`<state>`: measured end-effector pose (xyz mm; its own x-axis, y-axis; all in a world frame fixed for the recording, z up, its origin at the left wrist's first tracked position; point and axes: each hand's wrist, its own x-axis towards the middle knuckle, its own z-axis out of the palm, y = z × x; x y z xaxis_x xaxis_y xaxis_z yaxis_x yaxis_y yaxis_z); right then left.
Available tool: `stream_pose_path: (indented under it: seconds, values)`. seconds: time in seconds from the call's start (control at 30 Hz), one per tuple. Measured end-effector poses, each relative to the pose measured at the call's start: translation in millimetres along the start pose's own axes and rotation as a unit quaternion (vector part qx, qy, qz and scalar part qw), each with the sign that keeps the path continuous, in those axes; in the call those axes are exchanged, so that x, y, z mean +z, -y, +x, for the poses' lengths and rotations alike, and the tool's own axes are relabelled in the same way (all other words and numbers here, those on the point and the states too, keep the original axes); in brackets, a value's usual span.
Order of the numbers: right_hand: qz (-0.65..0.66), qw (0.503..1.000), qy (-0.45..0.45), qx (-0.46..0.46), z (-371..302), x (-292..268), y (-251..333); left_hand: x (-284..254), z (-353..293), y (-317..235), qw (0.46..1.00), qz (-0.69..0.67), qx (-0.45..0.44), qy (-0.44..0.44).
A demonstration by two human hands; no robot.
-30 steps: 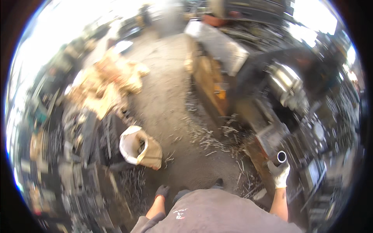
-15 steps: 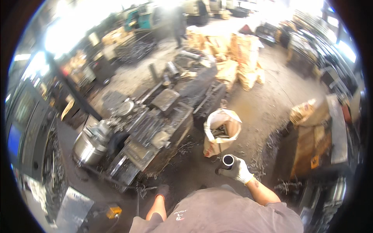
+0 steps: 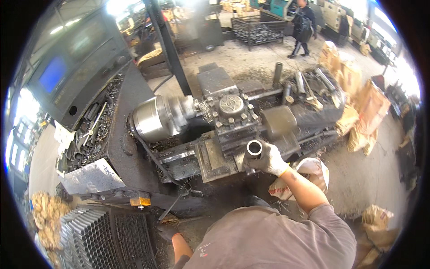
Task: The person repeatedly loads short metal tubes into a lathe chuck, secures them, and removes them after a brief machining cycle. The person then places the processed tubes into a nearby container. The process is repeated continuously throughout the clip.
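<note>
Behind my gloved right hand (image 3: 268, 160) sits the lathe (image 3: 215, 125); I grip a steel tube (image 3: 254, 150) upright, bore facing up; left hand unseen.

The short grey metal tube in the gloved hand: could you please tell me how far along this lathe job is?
Done: the short grey metal tube is picked up, gripped upright in the gloved right hand over the lathe's dark carriage. In hand: carrying it at the machine. Left: the round silver chuck holds no tube that can be seen, so mounting is not yet done. The left hand is out of view.
</note>
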<state>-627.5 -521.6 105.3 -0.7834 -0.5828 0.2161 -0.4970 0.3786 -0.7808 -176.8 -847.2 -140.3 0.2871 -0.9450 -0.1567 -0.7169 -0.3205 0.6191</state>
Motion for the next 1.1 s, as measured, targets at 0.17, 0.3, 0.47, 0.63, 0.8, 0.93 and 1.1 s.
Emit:
stream_pose_path:
  seconds: [0.17, 0.3, 0.47, 0.63, 0.8, 0.93, 1.1]
  values:
    - [-0.032, 0.997, 0.071, -0.014, 27, -4, -23, -27, -16, -99, 0.979, -0.119, 0.043, -0.161]
    - [-0.122, 0.961, 0.237, -0.072, 54, -58, -15, -30, -1, -122, 0.968, -0.024, 0.166, -0.187]
    - [-0.018, 0.978, 0.127, -0.167, 126, -118, 29, -25, 32, -111, 0.973, -0.122, 0.147, -0.129]
    - [-0.131, 0.954, 0.227, -0.145, 261, -59, 87, -10, 41, -92, 0.932, 0.132, 0.282, -0.185]
    - [-0.283, 0.845, 0.453, -0.036, 365, 37, 70, 50, -14, -61, 0.915, -0.4, 0.051, 0.007]
    - [-0.263, 0.829, 0.491, -0.051, 373, 62, 71, 59, -58, -48, 0.936, -0.322, 0.118, 0.086]
    - [-0.056, 0.904, 0.414, 0.085, 339, 27, 95, 37, -84, -44, 0.989, -0.097, 0.008, 0.108]
